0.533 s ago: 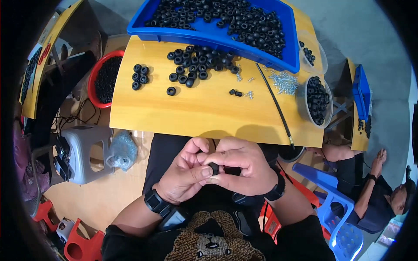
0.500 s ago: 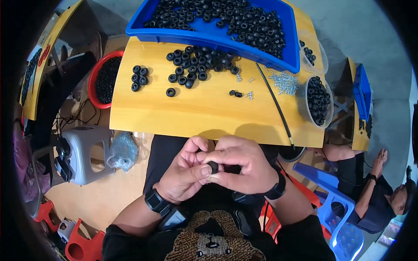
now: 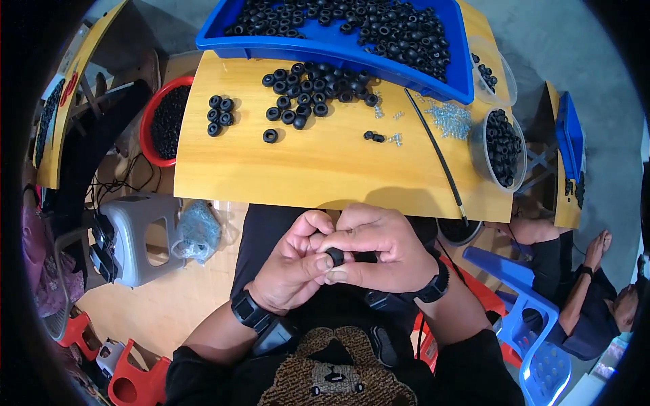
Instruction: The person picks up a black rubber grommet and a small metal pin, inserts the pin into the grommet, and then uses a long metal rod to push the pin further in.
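Fingertip grip of left hand [image 3: 292, 269] and right hand [image 3: 393, 252] together on one small black part [image 3: 334, 256], near the yellow table [image 3: 298, 177]

A part [image 3: 334, 256] is held between the left hand [image 3: 292, 268] and the right hand [image 3: 393, 252]. Before both hands, rings [image 3: 319, 109] are spread on a table [image 3: 318, 172], with a tray [image 3: 325, 52] set behind them; ahead and right of the right hand, a rod [image 3: 441, 154] and a tub [image 3: 480, 154] are placed
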### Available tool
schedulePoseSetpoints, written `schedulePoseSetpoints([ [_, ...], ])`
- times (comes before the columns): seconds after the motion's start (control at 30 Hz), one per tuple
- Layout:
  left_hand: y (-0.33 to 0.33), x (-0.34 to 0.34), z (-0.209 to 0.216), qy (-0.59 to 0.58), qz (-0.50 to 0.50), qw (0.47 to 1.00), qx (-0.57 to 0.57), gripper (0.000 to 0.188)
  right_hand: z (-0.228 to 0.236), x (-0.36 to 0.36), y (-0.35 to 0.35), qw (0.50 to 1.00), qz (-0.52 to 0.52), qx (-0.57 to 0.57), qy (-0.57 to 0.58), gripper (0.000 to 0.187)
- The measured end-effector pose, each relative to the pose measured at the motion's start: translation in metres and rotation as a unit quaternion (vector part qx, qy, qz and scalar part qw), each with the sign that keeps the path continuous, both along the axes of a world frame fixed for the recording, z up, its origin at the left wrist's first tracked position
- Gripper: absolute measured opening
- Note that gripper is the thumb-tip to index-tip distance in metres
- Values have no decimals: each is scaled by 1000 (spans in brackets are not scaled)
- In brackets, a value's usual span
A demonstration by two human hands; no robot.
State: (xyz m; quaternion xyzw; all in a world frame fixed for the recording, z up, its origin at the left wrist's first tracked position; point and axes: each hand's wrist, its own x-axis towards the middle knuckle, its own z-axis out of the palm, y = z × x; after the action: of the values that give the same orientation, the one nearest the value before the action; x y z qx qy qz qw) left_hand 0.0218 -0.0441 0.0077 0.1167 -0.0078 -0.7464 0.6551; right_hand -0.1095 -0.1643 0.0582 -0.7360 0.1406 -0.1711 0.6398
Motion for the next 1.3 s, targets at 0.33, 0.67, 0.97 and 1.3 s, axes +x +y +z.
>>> schedulePoseSetpoints([
  [0.33, 11, 13, 24, -139, -89, 981, 102, 29, 17, 1, 21, 966, -44, -246, 59, 15],
  [0.67, 26, -1, 27, -178, -50, 975, 120, 21, 10, -8, 36, 945, -35, -325, 28, 20],
  [0.97, 21, -1, 22, -156, -63, 975, 144, 22, -6, -13, 22, 973, 1, -232, 17, 16],
  [1.3, 1, 19, 40, -141, -65, 975, 156, 23, 11, -1, 12, 983, -12, -179, -37, 18],
])
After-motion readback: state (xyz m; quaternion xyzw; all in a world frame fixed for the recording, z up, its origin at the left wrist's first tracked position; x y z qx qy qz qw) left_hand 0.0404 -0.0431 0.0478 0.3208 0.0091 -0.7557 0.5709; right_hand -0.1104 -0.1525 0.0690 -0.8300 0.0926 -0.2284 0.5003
